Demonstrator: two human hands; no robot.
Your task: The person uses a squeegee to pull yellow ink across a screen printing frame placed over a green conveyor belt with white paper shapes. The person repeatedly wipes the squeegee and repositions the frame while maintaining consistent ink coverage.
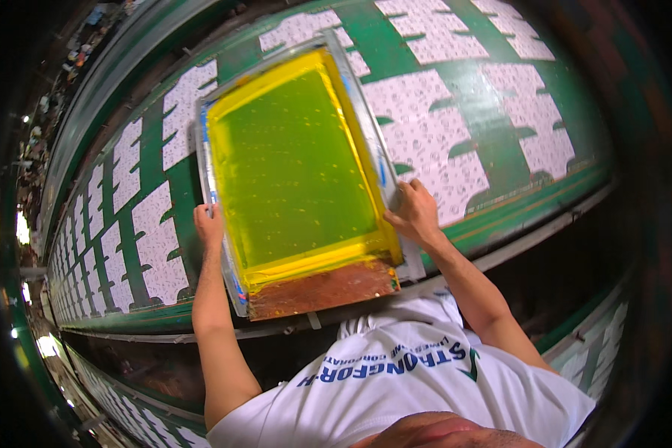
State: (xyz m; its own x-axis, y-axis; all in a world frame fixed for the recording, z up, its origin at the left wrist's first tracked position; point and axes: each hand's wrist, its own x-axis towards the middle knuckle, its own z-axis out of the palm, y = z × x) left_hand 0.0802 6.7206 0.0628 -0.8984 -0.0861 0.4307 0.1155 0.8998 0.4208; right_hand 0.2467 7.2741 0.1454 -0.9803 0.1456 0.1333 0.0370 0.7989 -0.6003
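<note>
A screen printing frame [295, 160] with a yellow-green mesh and a metal rim lies over the long green table in front of me. Bright yellow ink or coating borders the mesh, and a reddish-brown strip [321, 290] spans its near end. Closed round the left rim is my left hand [208, 224]. My right hand [414, 213] grips the right rim, its thumb on the inner side. Whatever lies beneath the frame is mostly hidden.
White patterned fabric pieces [433, 138] lie in rows on the green table [500, 149], on both sides of the frame. A metal rail [530, 235] runs along the table's near edge. Another table with similar pieces [127, 403] shows at lower left.
</note>
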